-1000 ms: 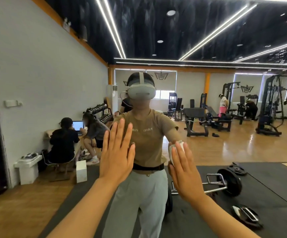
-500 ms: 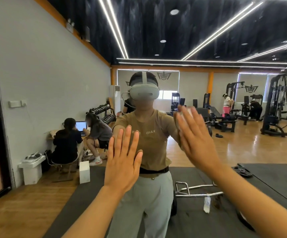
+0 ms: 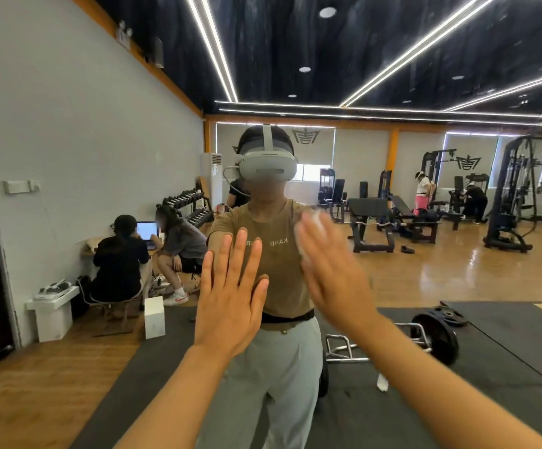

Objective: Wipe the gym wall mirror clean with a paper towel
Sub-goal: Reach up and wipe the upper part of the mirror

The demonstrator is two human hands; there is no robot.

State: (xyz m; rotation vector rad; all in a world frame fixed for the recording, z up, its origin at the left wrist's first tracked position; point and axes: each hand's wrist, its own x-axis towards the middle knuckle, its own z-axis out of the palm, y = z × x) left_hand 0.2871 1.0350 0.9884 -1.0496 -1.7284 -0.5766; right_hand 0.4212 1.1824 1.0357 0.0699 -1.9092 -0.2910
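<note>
White paper: a crumpled paper towel [image 3: 311, 228] sits under the right hand [image 3: 334, 273], pressed flat against the mirror [image 3: 68, 124]; only its upper edge shows past the blurred fingers.
Right hand: fingers straight and together, palm against the towel, high on the glass, over the reflected person's shoulder; it pinches nothing that can be seen.
Left hand: the left hand [image 3: 230, 299] lies spread and flat on the mirror, fingers straight and apart, holding nothing, lower than the right hand and just beside it.
Mirror: fills the whole head view; it reflects the person in a tan shirt [image 3: 269, 254], pale trousers and a white headset [image 3: 268, 165].
Floor in reflection: a barbell frame with a black weight plate [image 3: 438, 338] lies on a dark mat [image 3: 506, 335], right of the person.
Left side in reflection: two seated people at a laptop [image 3: 146, 230], near a dumbbell rack [image 3: 191, 205] and a white box [image 3: 154, 317].
Far right in reflection: weight machines [image 3: 515, 196] on a wooden floor.
</note>
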